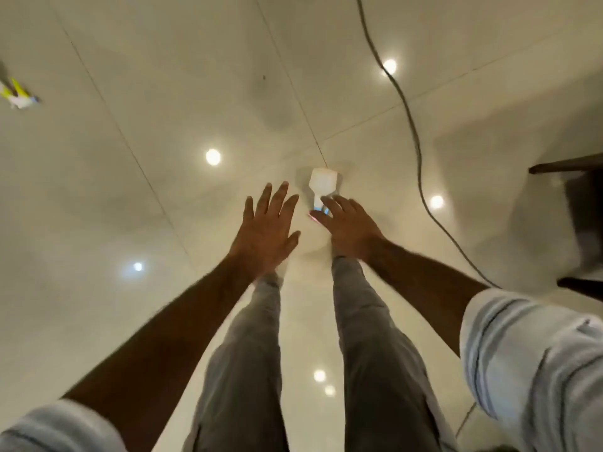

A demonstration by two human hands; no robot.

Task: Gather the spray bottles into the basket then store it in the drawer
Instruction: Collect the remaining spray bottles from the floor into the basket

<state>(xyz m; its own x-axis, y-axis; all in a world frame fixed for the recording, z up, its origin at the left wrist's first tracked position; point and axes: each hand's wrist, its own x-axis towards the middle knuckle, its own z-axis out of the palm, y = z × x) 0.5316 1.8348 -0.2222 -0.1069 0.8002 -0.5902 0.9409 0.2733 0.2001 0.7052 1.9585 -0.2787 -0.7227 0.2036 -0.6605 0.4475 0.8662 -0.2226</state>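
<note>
The white spray bottle (321, 187) stands on the floor (163, 93) at eleven o'clock of the nearer, open right hand (349, 226); left hand (269, 228) open, empty.

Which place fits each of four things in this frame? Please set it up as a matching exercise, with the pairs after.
Things:
1. white spray bottle
2. yellow-green spray bottle
3. grey cable
4. dark furniture

Places:
A. far left edge of the floor
B. right edge of the view
C. running across the tiles at upper right
D. standing on the floor at the right hand's fingers

Pairs: 1-D, 2-A, 3-C, 4-B
</note>
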